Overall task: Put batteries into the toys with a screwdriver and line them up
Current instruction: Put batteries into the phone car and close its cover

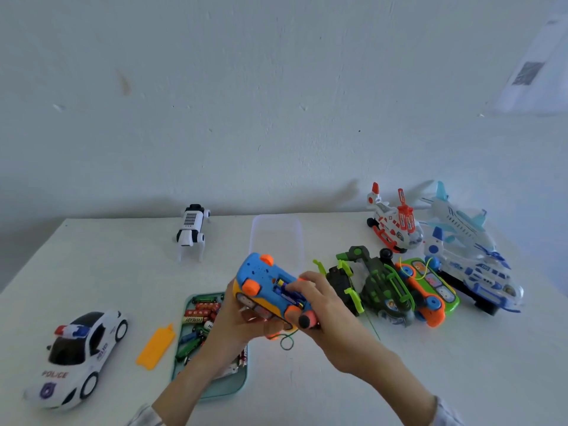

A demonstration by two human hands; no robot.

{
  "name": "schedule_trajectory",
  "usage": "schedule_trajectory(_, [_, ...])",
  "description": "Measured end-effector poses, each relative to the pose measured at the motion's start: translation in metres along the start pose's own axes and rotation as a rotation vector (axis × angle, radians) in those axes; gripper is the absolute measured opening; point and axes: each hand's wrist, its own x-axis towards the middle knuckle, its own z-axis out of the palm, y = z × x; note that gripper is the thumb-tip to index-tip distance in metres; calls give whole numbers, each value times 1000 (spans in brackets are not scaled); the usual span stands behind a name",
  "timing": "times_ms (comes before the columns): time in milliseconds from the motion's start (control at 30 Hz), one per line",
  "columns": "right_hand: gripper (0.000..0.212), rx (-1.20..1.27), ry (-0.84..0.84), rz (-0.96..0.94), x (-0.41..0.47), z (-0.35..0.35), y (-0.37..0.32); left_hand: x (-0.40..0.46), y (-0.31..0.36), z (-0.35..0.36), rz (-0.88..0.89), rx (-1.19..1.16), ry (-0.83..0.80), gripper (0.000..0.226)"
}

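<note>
blue and orange, the toy phone (pixel 264 287) is being held upside down above the bench (pixel 338 379), its open battery compartment facing up with batteries showing inside. the left hand (pixel 236 327) is gripping its near edge from below, clenched on the toy. the right hand (pixel 319 299) is resting its fingertips on the compartment while the screwdriver (pixel 309 320), with its orange and black handle, is tucked in that grip against the palm. under the left wrist a green tray (pixel 227 392) of loose batteries (pixel 196 315) is lying on the bench, and an orange battery cover (pixel 156 345) is lying just beside it to the left. a police car (pixel 80 355) is sitting at the near left, a white robot dog (pixel 192 230) is standing farther back, and a cluster of toys is lying at the right, among them a helicopter (pixel 393 226) and a plane (pixel 461 229).
</note>
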Motion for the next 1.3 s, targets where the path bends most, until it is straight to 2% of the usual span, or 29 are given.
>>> schedule_trajectory(67, [45, -122, -50, -54, -1, -1, 2, 2, 0, -1, 37, 50, 104, 110])
schedule_trajectory(133, [49, -245, -95, -90, -3, -1, 4, 4, -1, -5, 143, 278, 116, 119])
schedule_trajectory(300, [45, -335, -147, -81, -14, 6, 11, 5, -2, -10, 357, 744, -30, 83])
schedule_trajectory(367, [46, -343, -179, -79, -16, 7, 14, 7, -2, -7, 355, 879, -83, 69])
schedule_trajectory(467, [41, -304, -196, -55, -17, 9, 20, 9, -6, -6, 317, 936, -102, 65])
schedule_trajectory(567, [18, -63, -4, 32, -14, 3, 19, 8, -9, -7, 298, 963, -87, 72])
schedule_trajectory(600, [17, -29, 111, 69, -11, -3, 15, 7, -9, -7, 297, 985, -92, 76])
schedule_trajectory(667, [34, 81, 373, 140, -8, -18, 8, 5, -9, -3, 296, 1019, -99, 82])
schedule_trajectory(767, [37, 462, 644, 212, -5, -35, -6, 4, -9, 4, 303, 1031, -78, 81])
schedule_trajectory(833, [43, 565, 704, 210, -6, -34, -11, 4, -9, 8, 324, 1056, -70, 82])
schedule_trajectory(900, [50, 567, 746, 195, -9, -26, -13, 4, -10, 11, 331, 1078, -65, 84])
schedule_trajectory(1033, [49, 325, 785, 116, -11, -13, -9, 5, -13, 12, 353, 1066, -35, 82])
schedule_trajectory(1300, [48, 237, 735, 55, -8, -5, -4, 4, -14, 12, 360, 1101, -36, 80])
